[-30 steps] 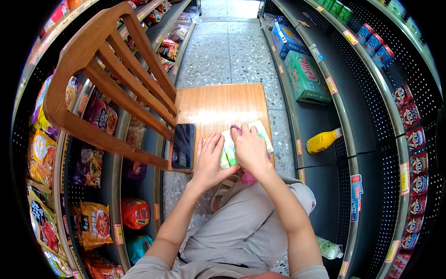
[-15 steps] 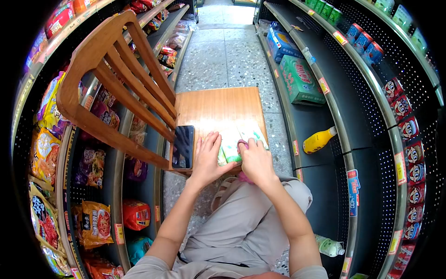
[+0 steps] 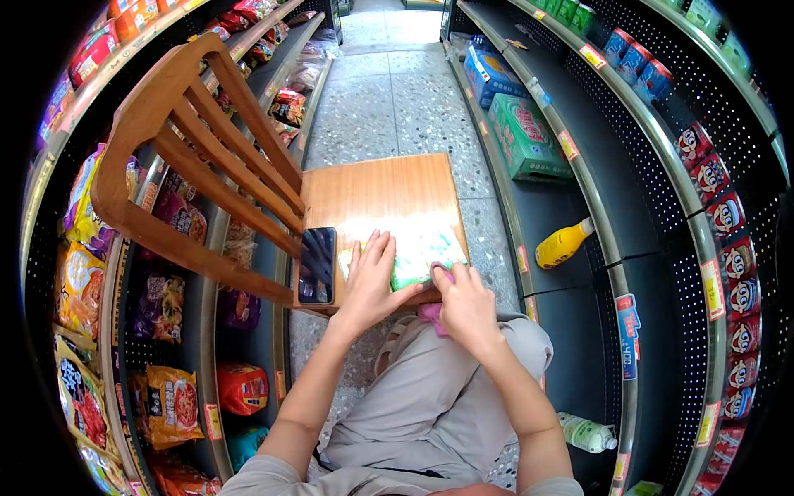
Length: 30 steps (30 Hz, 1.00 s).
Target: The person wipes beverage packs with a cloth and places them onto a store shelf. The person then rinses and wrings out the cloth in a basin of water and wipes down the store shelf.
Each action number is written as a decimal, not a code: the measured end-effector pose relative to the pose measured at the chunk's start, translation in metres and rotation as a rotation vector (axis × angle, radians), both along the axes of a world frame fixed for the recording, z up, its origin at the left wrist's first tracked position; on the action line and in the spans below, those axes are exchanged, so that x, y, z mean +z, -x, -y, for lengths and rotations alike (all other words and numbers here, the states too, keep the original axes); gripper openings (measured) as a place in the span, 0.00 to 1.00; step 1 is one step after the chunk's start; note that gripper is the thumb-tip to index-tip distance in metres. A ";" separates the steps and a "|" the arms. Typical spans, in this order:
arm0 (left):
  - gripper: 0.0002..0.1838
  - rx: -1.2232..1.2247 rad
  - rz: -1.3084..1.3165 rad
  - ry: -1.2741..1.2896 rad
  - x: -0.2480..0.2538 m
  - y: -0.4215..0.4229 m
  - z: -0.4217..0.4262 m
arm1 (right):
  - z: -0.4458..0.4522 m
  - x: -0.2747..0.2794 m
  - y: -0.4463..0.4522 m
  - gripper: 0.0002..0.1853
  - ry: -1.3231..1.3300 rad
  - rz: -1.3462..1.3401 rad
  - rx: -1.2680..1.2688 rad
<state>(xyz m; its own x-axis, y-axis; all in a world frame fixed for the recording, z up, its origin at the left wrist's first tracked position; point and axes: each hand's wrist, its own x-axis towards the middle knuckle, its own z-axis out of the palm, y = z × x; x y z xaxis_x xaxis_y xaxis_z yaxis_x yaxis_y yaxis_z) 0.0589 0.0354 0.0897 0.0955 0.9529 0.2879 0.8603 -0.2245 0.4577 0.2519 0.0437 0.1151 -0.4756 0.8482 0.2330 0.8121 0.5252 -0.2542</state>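
A green and white flat packet (image 3: 410,269) lies on the seat of a wooden chair (image 3: 380,186), its print washed out by glare. My left hand (image 3: 371,279) rests flat on the packet's left part, fingers spread. In my right hand (image 3: 467,304) is a pink cloth (image 3: 433,315), bunched under the fingers at the packet's lower right corner and hanging over the seat's near edge. A dark phone (image 3: 318,264) lies on the seat left of my left hand.
The chair's slatted back (image 3: 198,157) rises at the left, before shelves of bagged noodles (image 3: 172,405). The right shelves hold a green box (image 3: 529,139), a yellow bottle (image 3: 562,244), cans (image 3: 635,62) and a clear bottle (image 3: 587,432). My bent legs (image 3: 430,388) are below the seat.
My right hand has moved down and to the right over the packet with the pink cloth, showing more of the packet. My left hand has stayed pressed on it. The view has shifted slightly.
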 end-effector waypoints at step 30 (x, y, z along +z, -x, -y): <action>0.45 0.017 -0.031 -0.047 -0.007 -0.006 -0.005 | -0.077 -0.007 0.041 0.13 -0.037 0.025 0.041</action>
<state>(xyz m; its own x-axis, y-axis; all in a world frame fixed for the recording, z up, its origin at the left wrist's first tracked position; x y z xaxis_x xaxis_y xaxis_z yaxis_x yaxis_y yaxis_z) 0.0648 0.0406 0.0823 0.0893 0.9400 0.3293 0.8777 -0.2306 0.4201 0.2106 0.1208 0.1083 -0.5162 0.8187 0.2515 0.7954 0.5671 -0.2137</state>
